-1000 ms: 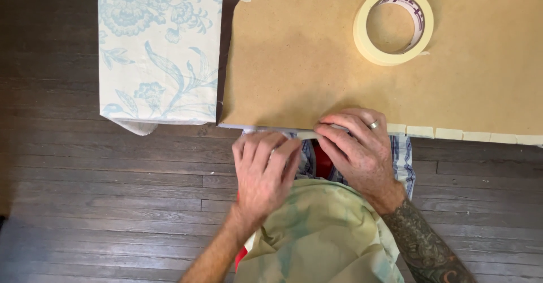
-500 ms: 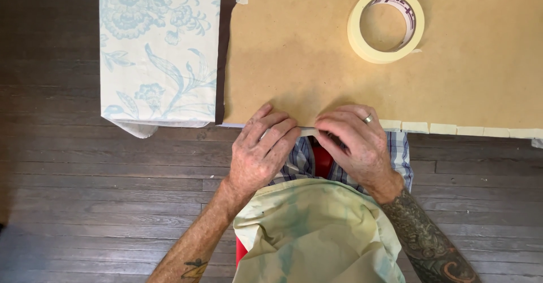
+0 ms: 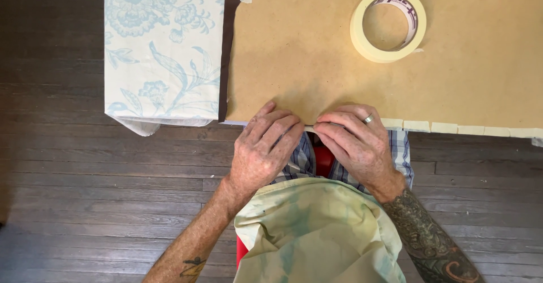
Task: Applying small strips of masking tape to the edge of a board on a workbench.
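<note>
Fingers (image 3: 283, 126) of the left hand (image 3: 263, 153) and right hand (image 3: 356, 141) are pressed together, pinching a tape strip onto the board's (image 3: 317, 51) near edge, apparently mid-taping; next needs another piece from the roll (image 3: 388, 24) beyond.

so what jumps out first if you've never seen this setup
Both hands meet at the near edge of a large brown board: the left hand and the ringed right hand press side by side on a strip of pale tape along that edge. A roll of masking tape lies on the board's far right part. To the left sits a pale blue floral panel on the dark wood floor.
</note>
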